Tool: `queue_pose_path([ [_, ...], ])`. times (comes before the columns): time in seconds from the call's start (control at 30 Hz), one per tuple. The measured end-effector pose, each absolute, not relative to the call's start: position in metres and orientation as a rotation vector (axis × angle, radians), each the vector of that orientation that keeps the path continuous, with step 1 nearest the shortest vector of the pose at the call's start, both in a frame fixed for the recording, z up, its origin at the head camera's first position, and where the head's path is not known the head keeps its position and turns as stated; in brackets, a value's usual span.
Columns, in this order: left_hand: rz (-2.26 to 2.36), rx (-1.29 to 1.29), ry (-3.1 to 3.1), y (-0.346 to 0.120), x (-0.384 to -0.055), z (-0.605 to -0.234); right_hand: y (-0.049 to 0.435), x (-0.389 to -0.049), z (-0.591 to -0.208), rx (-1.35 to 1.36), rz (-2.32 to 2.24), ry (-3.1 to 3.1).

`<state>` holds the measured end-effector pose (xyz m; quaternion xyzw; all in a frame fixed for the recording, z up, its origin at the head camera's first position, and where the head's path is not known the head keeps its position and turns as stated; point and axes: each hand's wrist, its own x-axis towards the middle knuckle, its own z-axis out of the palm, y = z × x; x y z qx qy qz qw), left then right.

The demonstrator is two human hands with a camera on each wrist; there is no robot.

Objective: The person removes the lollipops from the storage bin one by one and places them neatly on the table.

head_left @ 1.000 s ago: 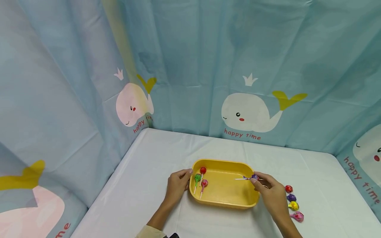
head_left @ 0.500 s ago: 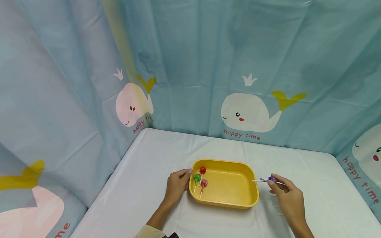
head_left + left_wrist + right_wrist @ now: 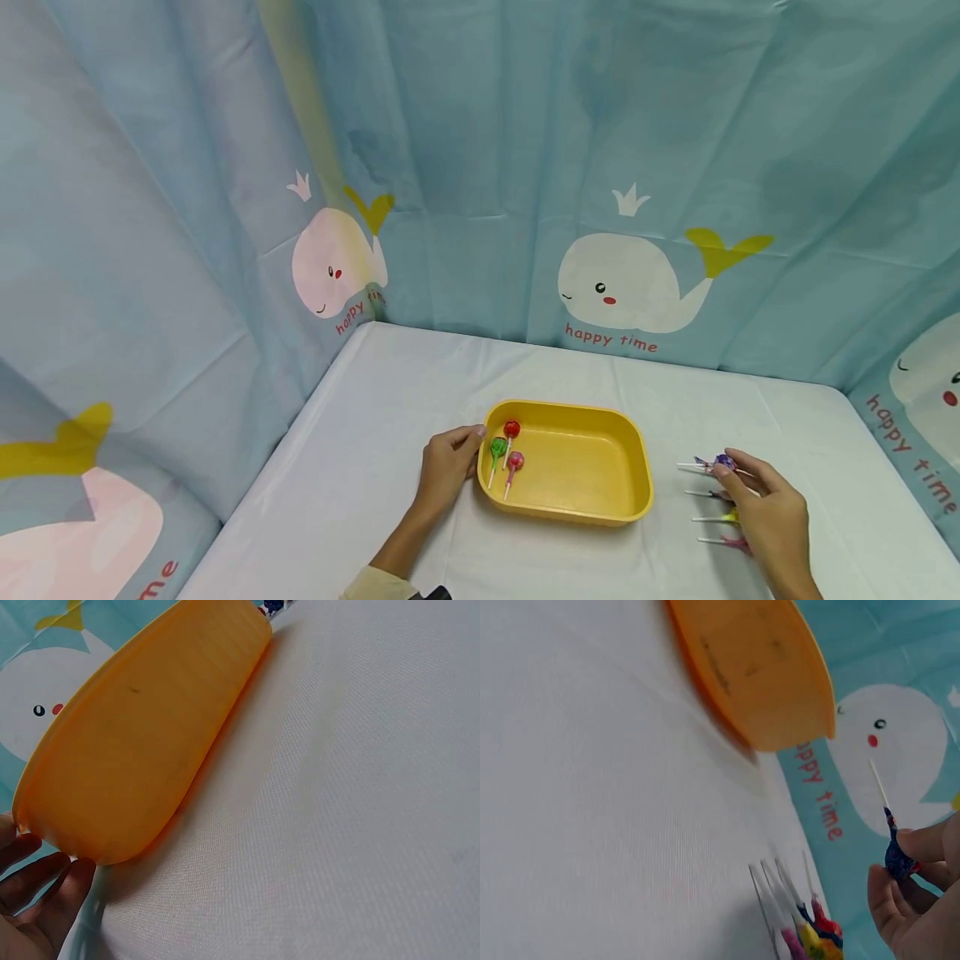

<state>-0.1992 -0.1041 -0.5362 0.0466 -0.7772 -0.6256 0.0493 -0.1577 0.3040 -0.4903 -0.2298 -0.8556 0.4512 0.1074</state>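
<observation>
White cloth (image 3: 408, 379) bears a yellow tray (image 3: 577, 467); left hand (image 3: 445, 471) grips its left end, right hand (image 3: 772, 510), right of it, pinches a purple lollipop (image 3: 723, 462), best aligned with nearby lollipops (image 3: 731, 518)

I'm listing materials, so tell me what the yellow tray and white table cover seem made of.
Yellow tray: probably moulded plastic, low-sheen; its curved walls look smooth, without visible seams.
White table cover: apparently matte woven fabric; fine texture shows in the left wrist view, but the fibre can't be told.
</observation>
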Motion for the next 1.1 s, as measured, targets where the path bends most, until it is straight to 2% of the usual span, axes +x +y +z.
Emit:
queue_pose_path([
  [1.1, -1.924, 0.126, -2.337, -0.104, -0.199, -0.537, 0.378, -0.167, -0.522, -0.927, 1.221, -2.537],
])
